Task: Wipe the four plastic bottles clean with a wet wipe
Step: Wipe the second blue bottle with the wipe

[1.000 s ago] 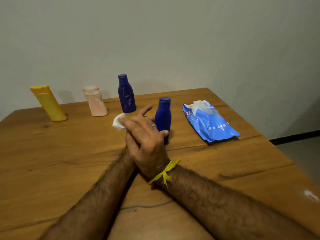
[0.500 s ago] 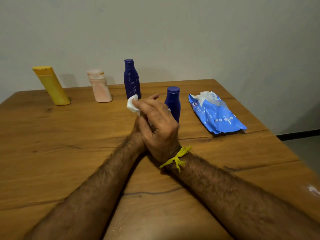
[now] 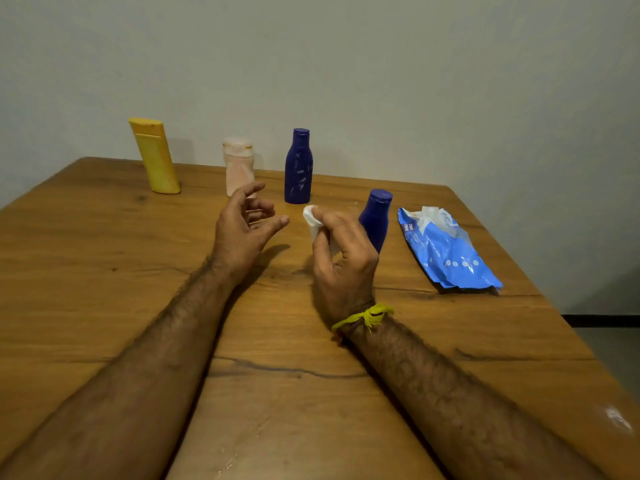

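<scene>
Both forearms extend from the near edge across the wooden table (image 3: 104, 271), which shows a dark crack running across its near half. A yellow thread band (image 3: 363, 315) circles the right wrist.

The right hand (image 3: 343, 265) sits past the middle of the table, fingers closed on a small white wet wipe (image 3: 311, 220), the wad pinched between thumb and fingertips and protruding at the top of the grip. The left hand (image 3: 242, 230) is just beside it and apart from it, empty, fingers loosely curled and spread, raised clear of the table with its shadow cast on the wood below.

Directly behind the right hand stands a blue bottle (image 3: 375, 220), upright, cap on, its lower part hidden by the hand; contact between the two cannot be determined. Toward the right edge lies a blue wipes pack (image 3: 446, 251), flat, with white material bunched at its opening on the far end.

Along the far edge, three bottles stand in a row, well apart from each other. A dark purple bottle (image 3: 298, 168), upright with whitish smears on its body, is nearest the middle. To its left is a pale pink bottle (image 3: 239, 164), its base hidden behind the left fingers. Nearest the far left corner is a yellow bottle (image 3: 155, 155), standing on its base and appearing tilted.
</scene>
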